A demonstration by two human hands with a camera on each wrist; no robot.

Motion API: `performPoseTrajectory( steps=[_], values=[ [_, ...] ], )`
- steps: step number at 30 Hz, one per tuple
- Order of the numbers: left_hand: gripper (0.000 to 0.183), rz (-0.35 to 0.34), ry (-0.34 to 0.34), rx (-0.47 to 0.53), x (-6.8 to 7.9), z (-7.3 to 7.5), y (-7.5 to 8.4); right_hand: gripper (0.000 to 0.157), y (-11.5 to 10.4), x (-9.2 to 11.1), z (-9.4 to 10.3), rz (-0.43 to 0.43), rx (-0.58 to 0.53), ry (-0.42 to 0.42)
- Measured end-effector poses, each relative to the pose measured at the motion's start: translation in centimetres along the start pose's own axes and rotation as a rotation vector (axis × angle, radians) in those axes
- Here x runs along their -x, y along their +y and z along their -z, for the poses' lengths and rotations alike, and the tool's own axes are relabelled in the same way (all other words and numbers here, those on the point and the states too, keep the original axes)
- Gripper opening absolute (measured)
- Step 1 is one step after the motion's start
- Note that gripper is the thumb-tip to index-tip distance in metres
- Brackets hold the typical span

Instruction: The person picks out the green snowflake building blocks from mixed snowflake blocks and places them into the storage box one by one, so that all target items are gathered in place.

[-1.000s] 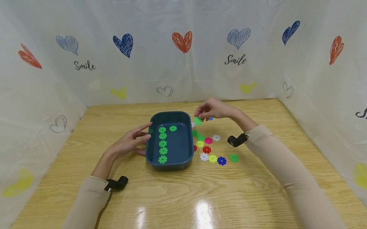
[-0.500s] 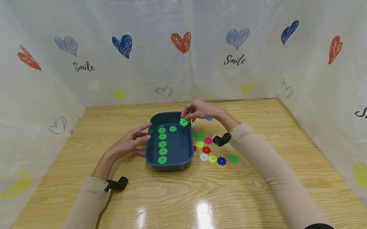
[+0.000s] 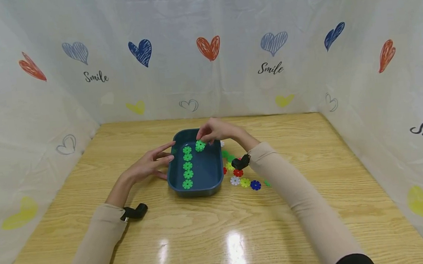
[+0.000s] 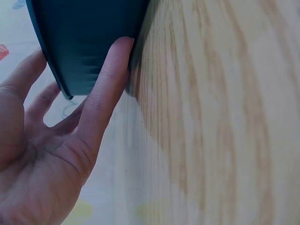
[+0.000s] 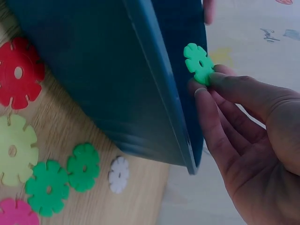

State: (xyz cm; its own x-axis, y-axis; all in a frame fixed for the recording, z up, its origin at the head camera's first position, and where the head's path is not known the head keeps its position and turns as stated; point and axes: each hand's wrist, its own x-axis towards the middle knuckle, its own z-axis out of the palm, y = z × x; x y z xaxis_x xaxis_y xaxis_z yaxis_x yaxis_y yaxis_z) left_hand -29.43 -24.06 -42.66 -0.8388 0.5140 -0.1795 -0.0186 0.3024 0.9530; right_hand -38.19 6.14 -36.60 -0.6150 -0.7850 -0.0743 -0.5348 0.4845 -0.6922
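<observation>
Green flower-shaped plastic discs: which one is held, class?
The green flower-shaped plastic disc pinched in the right hand, over the dark blue rectangular tray; the five discs lined along its left side lie untouched.

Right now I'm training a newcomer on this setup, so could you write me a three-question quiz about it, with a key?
1. In the head view, how many green, flower-shaped, plastic-looking discs form the column along the left of the dark blue rectangular tray?
2. Where is the notched royal-blue disc? (a) in the tray; (b) on the pale wooden table; (c) behind the tray.
3. True or false: the right hand holds nothing.

Key: 1. Five. 2. b. 3. False; it pinches a single green disc.
</observation>
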Motion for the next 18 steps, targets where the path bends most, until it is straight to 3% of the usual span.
performPoseTrajectory(
  steps=[18],
  values=[
    [0.064, 0.005, -0.01, 0.004, -0.1, 0.1, -0.1, 0.016, 0.3, -2.5, -2.1, -0.098, 0.144, -0.084]
  ],
)
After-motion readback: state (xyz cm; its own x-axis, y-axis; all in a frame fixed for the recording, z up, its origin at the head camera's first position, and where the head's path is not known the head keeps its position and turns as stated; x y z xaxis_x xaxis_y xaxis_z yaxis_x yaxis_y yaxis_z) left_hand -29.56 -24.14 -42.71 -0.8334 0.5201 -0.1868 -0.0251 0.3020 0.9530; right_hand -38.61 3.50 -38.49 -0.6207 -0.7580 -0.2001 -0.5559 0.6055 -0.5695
